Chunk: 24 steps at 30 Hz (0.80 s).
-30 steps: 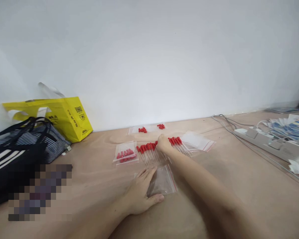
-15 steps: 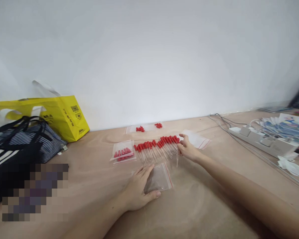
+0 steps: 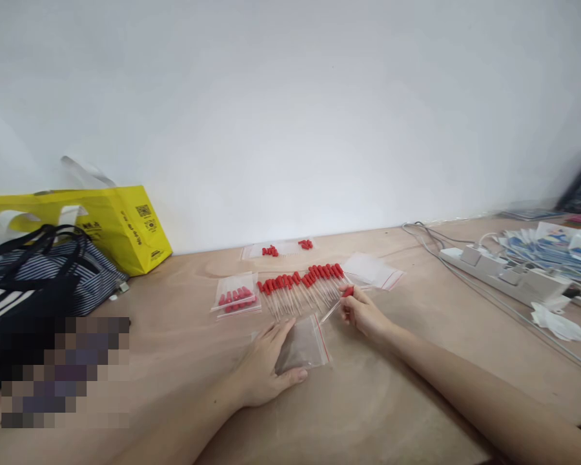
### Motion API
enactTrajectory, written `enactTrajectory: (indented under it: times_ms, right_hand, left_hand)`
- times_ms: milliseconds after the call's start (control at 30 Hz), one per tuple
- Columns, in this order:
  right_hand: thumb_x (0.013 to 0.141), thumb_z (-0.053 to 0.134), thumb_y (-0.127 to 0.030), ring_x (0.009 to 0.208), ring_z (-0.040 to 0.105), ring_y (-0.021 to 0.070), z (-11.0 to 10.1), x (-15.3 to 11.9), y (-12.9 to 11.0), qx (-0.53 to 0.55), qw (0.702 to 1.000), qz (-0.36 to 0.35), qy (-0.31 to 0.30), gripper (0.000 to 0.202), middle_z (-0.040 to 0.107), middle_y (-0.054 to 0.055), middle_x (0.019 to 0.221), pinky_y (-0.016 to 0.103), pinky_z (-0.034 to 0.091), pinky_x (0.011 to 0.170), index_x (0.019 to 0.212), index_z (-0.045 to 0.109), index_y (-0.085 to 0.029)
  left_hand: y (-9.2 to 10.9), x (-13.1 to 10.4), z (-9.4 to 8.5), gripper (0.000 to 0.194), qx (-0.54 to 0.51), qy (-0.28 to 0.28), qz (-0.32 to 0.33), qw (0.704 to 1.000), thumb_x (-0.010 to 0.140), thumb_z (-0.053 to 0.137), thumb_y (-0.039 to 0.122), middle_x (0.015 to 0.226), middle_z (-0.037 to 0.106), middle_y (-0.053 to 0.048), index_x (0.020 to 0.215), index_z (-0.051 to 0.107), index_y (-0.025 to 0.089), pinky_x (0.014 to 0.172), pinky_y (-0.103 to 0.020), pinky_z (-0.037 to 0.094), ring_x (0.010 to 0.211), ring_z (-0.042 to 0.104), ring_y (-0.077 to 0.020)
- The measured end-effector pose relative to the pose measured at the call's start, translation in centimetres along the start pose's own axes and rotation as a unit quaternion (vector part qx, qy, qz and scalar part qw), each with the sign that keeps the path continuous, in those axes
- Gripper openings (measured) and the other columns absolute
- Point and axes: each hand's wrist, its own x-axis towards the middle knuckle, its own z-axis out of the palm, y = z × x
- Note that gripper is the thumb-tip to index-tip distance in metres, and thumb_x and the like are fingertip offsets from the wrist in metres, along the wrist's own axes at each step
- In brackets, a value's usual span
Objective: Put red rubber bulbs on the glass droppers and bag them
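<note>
My left hand (image 3: 264, 365) lies flat with fingers spread on an empty-looking clear zip bag (image 3: 303, 347) with a red line along its edge. Between the fingertips of my right hand (image 3: 368, 316) is a dropper (image 3: 348, 292) with a red bulb. Its thin clear tube points left and toward me, over the bag's far corner. Just beyond lies an uneven row of several similar droppers (image 3: 283, 282), bulbs toward the wall. Left of them is a zip bag holding red-bulbed pieces (image 3: 236, 297). Another clear bag (image 3: 375, 270) lies behind my right hand.
Against the wall lie bags with more red pieces (image 3: 270, 250). A yellow bag (image 3: 140, 226) and a striped bag (image 3: 101, 274) stand at left. On the right are a white power strip (image 3: 503, 278) with cables, a crumpled white tissue (image 3: 559, 321) and fanned printed packets (image 3: 542, 252).
My right hand has drawn one dropper away from the right end of the row, toward me, and its tube has swung left. The left hand stays on the bag.
</note>
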Motion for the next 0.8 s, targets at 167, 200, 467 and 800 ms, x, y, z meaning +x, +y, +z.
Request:
enactTrajectory:
  times_ms: [167,200,467,800]
  right_hand:
    - [0.067,0.047,-0.027,0.041,0.04,0.0066,1.2,-1.3,0.3,-0.042,0.992,0.024,-0.118,0.02,0.044,-0.008,0.048,0.018,0.026,0.039,0.085,0.043,-0.019]
    - [0.067,0.049,-0.027,0.041,0.039,0.0061,1.3,-1.4,0.2,-0.067,0.988,0.023,-0.14,0.02,0.044,-0.008,0.048,0.018,0.026,0.039,0.084,0.046,-0.018]
    - [0.067,0.06,-0.035,0.038,0.04,0.0038,1.8,-1.7,0.6,-0.152,0.968,-0.028,-0.2,0.024,0.05,-0.007,0.059,0.017,0.032,0.038,0.079,0.048,-0.018]
    - [0.08,0.047,-0.029,0.082,0.056,0.0142,2.0,-2.2,-1.0,-0.354,0.864,-0.144,-0.329,0.022,0.063,0.001,0.087,0.024,0.041,0.074,0.081,0.067,-0.02]
  left_hand:
    - [0.5,0.0,-0.3,0.077,-0.008,-0.019,-0.029,0.999,0.071,0.053,0.048,0.137,0.027,-0.012,0.132,0.021,0.014,0.101,-0.047,0.023,0.126,0.021,-0.0297]
    - [0.5,0.0,-0.3,0.077,-0.009,-0.016,-0.025,1.0,0.071,0.053,0.048,0.137,0.027,-0.012,0.132,0.021,0.014,0.102,-0.046,0.023,0.126,0.022,-0.0291]
    - [0.4,0.0,-0.2,0.073,-0.04,0.044,0.011,0.998,0.071,0.055,0.043,0.133,0.031,-0.01,0.131,0.021,0.022,0.096,-0.044,0.032,0.119,0.033,-0.0272]
    - [-0.6,-0.5,-0.7,0.074,-0.057,0.035,0.029,0.997,0.071,0.055,0.047,0.123,0.04,-0.008,0.131,0.016,0.025,0.092,-0.044,0.035,0.112,0.04,-0.0261]
